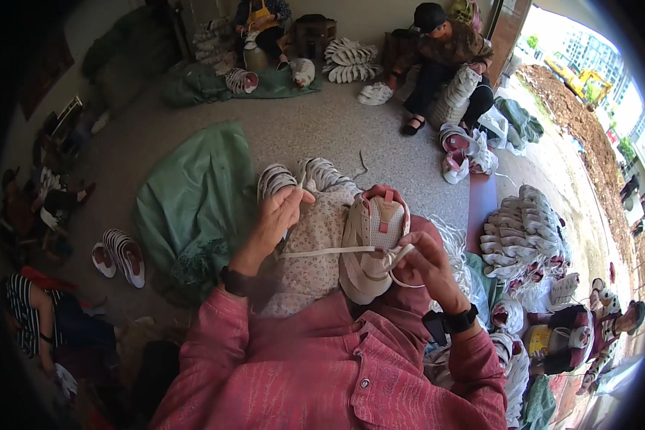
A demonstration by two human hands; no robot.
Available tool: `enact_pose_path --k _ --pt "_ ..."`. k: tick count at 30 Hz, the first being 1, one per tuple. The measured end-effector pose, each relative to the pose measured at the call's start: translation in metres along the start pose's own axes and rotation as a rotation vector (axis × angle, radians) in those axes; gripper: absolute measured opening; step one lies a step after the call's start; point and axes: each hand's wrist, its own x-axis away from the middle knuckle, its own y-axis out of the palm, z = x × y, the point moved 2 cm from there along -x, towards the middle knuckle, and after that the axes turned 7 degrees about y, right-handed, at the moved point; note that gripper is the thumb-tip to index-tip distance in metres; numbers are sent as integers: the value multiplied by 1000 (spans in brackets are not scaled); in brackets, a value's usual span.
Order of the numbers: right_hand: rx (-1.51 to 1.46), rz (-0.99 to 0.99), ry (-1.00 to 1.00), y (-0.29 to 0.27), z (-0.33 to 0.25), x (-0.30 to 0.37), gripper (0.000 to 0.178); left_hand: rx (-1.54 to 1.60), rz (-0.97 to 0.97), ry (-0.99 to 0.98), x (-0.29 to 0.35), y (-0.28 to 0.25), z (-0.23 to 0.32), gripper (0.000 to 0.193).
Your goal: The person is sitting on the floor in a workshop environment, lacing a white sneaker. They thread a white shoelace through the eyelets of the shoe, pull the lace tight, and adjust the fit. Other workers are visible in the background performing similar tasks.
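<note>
A beige shoe (358,265) with a pink lining and a mesh tongue rests on my lap, its toe toward me. One white shoelace (326,251) runs from the shoe's front to the left, level across my thigh. My right hand (430,269) is beside the shoe, its thumb and fingers pinched on the lace, which bends in a small loop there. Raised to the left of the shoe, my left hand (283,215) has its fingers together, with a bit of white lace at the fingertips. A floral cloth (312,244) covers my left thigh.
Stacked shoes (322,172) stand just beyond my knees. A green sheet (201,193) lies on the floor at left. White laces (448,240) hang at my right, near a large shoe pile (523,236). Several people sit around, one person (444,64) at the far right.
</note>
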Motion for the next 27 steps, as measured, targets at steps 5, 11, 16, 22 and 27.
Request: enact_pose_path --k 5,11,16,22,27 --pt "-242 394 -92 -87 8 68 22 -295 -152 90 -2 32 -42 27" --pt "-117 648 150 -130 86 135 33 -389 -505 6 13 76 -46 27" --pt "107 603 109 -109 87 108 23 -324 -540 -19 31 87 -42 28" --pt "541 432 -74 -62 63 58 17 -255 -281 60 30 90 -38 27" --pt "645 359 -137 -40 56 47 14 -444 -279 185 27 97 -39 26"
